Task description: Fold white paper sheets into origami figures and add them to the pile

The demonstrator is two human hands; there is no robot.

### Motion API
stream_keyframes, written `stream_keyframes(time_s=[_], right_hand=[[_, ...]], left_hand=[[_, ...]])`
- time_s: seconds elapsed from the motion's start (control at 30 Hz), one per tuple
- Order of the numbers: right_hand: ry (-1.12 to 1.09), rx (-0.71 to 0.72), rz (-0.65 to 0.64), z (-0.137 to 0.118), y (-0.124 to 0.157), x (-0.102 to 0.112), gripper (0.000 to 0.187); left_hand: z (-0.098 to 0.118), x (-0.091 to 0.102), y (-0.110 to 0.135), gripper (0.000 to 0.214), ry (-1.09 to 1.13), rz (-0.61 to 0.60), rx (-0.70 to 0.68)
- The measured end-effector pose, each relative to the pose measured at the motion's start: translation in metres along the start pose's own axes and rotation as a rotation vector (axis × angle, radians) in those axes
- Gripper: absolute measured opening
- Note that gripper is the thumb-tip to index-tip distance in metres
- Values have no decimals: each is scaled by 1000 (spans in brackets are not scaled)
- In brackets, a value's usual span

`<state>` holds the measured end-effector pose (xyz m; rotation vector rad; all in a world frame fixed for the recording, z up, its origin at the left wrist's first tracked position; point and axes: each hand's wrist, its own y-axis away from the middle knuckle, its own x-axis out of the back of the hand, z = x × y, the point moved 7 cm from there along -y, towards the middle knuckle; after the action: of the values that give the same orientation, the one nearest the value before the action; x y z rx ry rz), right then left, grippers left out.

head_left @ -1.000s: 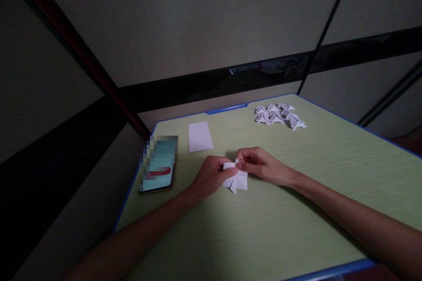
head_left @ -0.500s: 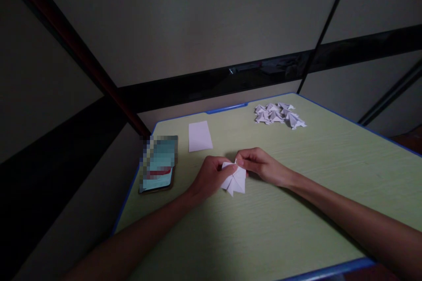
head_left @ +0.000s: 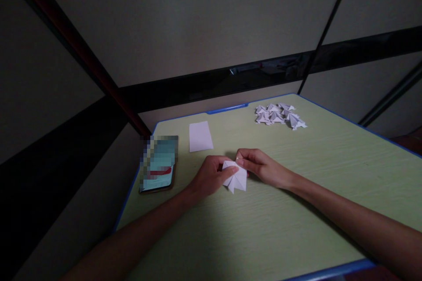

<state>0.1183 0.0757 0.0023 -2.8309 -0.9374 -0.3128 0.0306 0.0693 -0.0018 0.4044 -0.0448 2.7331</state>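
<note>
A small piece of folded white paper with creased flaps is held between my two hands, over the middle of the table. My left hand grips its left side, with the thumb lying across the top face. At the upper right edge, my right hand pinches the paper between thumb and fingers. The fingers beneath the paper are mostly hidden. One pointed flap hangs toward me at the lower edge.
Several folded white paper figures stand grouped at the table's far right. A flat white paper sheet lies behind my left hand. A phone, partly pixelated, lies at the left edge of the light green table. Cabinet panels rise behind it.
The folded paper has tilted slightly, and my left thumb has slid a little to the right across it. Both hands keep their hold.
</note>
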Motion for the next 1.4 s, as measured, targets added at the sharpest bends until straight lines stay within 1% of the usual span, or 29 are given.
stream_keyframes(time_s=[0.07,0.1,0.2,0.27,0.37,0.43,0.5,0.6,0.67,0.77,0.9,1.0,1.13,1.23,1.4], right_hand=[[-88,-20,34,0,-1,2,28],[-148,-24,64,0,-2,4,28],[-283,4,143,-4,-2,10,25],[-298,31,171,-7,-2,12,27],[-275,41,190,-6,-2,13,31],[-263,35,202,-5,-2,13,29],[-258,30,228,-4,-1,15,29],[-255,20,239,-3,-1,16,28],[-257,17,226,-3,-1,16,27],[-260,42,212,-4,0,16,25],[-248,75,198,-7,0,15,18],[-217,121,209,-12,1,16,13],[-166,206,231,-19,3,19,4],[-123,252,212,-21,4,20,4],[-68,324,139,-26,6,18,8]], left_hand=[[-2,0,0,22,39,-2,12],[-3,2,-1,23,59,17,16],[-7,9,-2,23,114,115,22],[-11,14,-3,25,142,172,14],[-16,18,-5,30,177,214,0],[-18,17,-5,31,220,202,2],[-18,14,-5,28,256,153,16],[-15,8,-3,21,233,90,55],[-13,7,-2,18,202,90,66],[-9,7,-2,15,193,99,47],[-10,7,-2,12,208,99,44],[-12,8,-2,11,257,97,48],[-14,6,-2,13,349,46,52],[-15,3,-2,13,434,6,65],[-21,-1,-3,13,537,-14,129]])
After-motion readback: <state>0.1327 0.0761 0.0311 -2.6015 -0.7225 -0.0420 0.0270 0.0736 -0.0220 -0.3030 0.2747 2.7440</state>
